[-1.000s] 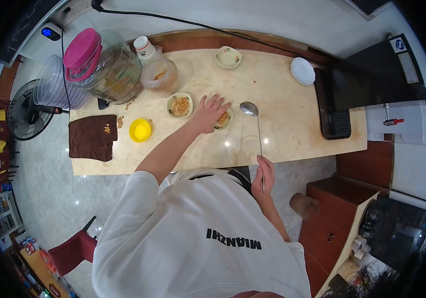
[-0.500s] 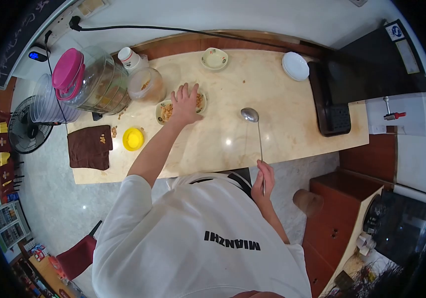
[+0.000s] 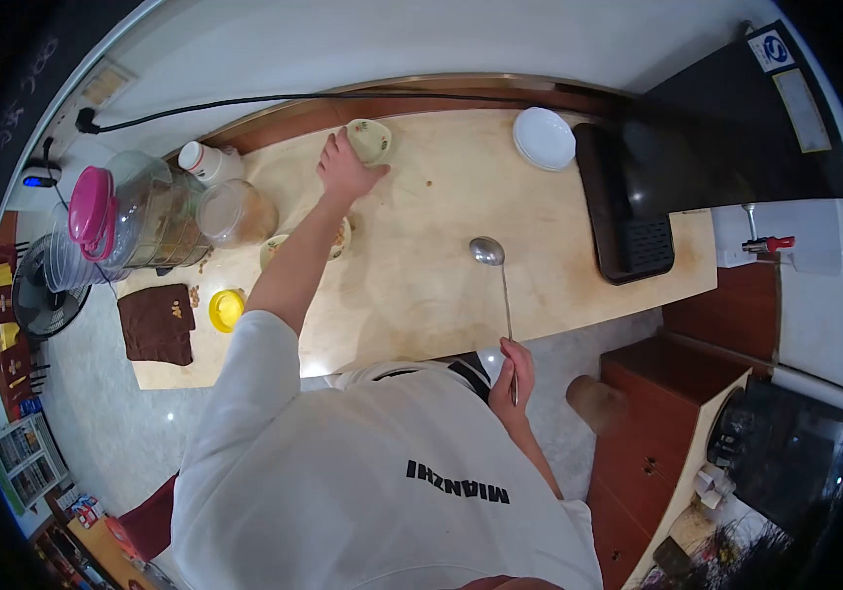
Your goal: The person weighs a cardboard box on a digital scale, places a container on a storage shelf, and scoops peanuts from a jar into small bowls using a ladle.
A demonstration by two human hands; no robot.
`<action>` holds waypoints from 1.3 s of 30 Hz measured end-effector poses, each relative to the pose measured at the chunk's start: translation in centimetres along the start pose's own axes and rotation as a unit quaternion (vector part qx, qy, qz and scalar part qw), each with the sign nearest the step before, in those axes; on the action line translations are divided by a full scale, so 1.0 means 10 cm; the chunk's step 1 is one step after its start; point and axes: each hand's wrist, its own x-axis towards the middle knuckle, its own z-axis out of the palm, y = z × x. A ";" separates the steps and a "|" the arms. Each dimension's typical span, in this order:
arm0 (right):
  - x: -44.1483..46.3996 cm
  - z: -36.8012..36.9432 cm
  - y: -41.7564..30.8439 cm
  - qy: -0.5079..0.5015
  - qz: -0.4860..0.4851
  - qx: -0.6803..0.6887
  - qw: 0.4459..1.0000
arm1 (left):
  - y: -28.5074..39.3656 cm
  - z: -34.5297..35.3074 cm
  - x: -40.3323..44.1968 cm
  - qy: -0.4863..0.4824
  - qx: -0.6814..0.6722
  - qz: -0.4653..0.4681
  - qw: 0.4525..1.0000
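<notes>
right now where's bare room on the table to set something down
Bare tabletop lies between the ladle and black tray, and between the ladle and half-hidden bowls. The left end is crowded with jars and brown cloth; the left hand is at the far bowl.

Your left hand (image 3: 348, 177) is at the rear bowl (image 3: 372, 143), upper centre; your forearm (image 3: 293, 261) crosses two front bowls (image 3: 346, 241). Your right hand (image 3: 513, 376), lower right of centre, holds the ladle (image 3: 487, 252). Upper left, jars (image 3: 234, 214) stand behind the cloth (image 3: 154, 324); upper right, plates (image 3: 544, 140) lie left of the tray (image 3: 645, 260).

Pale wall (image 3: 421, 49), grey floor (image 3: 102, 423), reddish-brown cabinet (image 3: 642, 428).
</notes>
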 end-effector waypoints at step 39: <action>0.16 1.42 -0.87 -0.145 -0.110 0.157 0.971 | -2.44 -0.83 -3.20 -0.361 -0.707 -0.165 0.585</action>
